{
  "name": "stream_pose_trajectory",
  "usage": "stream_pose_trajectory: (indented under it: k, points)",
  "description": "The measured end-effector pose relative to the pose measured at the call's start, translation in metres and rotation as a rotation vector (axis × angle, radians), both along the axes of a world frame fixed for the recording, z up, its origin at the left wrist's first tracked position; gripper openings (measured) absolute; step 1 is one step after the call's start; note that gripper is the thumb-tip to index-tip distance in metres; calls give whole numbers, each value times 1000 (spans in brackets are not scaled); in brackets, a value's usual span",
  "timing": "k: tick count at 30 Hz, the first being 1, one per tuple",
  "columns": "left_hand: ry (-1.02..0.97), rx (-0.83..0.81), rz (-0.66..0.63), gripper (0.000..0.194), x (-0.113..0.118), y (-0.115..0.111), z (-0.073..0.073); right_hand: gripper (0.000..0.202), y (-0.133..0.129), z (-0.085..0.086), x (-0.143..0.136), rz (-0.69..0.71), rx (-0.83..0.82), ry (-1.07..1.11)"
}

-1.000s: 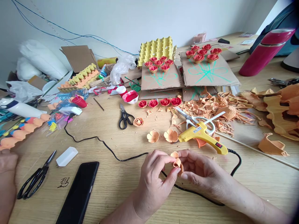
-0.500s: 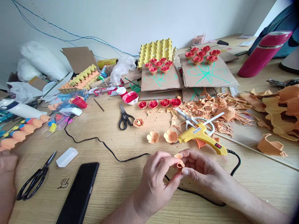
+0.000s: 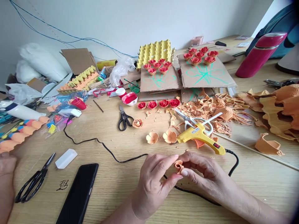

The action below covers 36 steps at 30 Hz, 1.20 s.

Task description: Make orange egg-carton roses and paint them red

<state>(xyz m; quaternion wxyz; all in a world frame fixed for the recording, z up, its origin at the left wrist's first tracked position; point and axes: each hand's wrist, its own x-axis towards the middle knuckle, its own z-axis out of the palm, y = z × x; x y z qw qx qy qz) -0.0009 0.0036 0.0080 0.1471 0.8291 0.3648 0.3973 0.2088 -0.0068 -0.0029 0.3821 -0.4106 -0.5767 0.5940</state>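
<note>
A small orange egg-carton flower [image 3: 178,166] with curled petals is held above the near part of the table. My right hand [image 3: 203,174] pinches it from the right between thumb and fingers. From the left, my left hand [image 3: 154,180] has its thumb at the flower's base and its fingertips along the upper edge. Just beyond lie two open orange petal cups [image 3: 152,137] and a yellow hot glue gun [image 3: 201,137], which rests on white-handled scissors [image 3: 187,118]. A fuller orange flower [image 3: 137,123] sits beside black scissors [image 3: 125,119].
Red-painted flowers [image 3: 163,103] stand in a row before cardboard sheets [image 3: 207,74] bearing more. A bowl of red paint [image 3: 130,99] is near. Carton scraps [image 3: 210,107] spread rightward. A black phone [image 3: 78,193], scissors [image 3: 35,180] and another person's arm [image 3: 6,186] are at left.
My left fingers have shifted at the flower's top, and the petal that stood up there no longer shows. The view has moved slightly; the things on the table stay put.
</note>
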Motion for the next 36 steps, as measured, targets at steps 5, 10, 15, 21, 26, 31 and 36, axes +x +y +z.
stream_pose_trajectory:
  k: [5, 10, 15, 21, 26, 31, 36]
  points:
    - [-24, -70, -49, 37, -3, 2, 1, 21, 0, 3, 1, -4, 74, -44]
    - [-79, -112, -69, 30, -3, 4, 2, 31, -2, 0, -1, 55, -2, -19]
    - [-133, -174, -44, 21, 0, 3, 4, 24, -3, 1, -3, 28, 32, -44]
    - [-109, -247, -2, 33, 2, -1, 2, 14, -5, 4, 3, -95, 416, -281]
    - [-12, -243, -41, 28, 4, 1, 0, 28, -6, 3, 5, -32, 582, -362]
    - [14, -231, -94, 24, 4, 4, -3, 32, -5, -1, 5, 28, 641, -393]
    - [-3, -283, -100, 24, 5, 4, -8, 31, -3, 0, 6, 39, 695, -469]
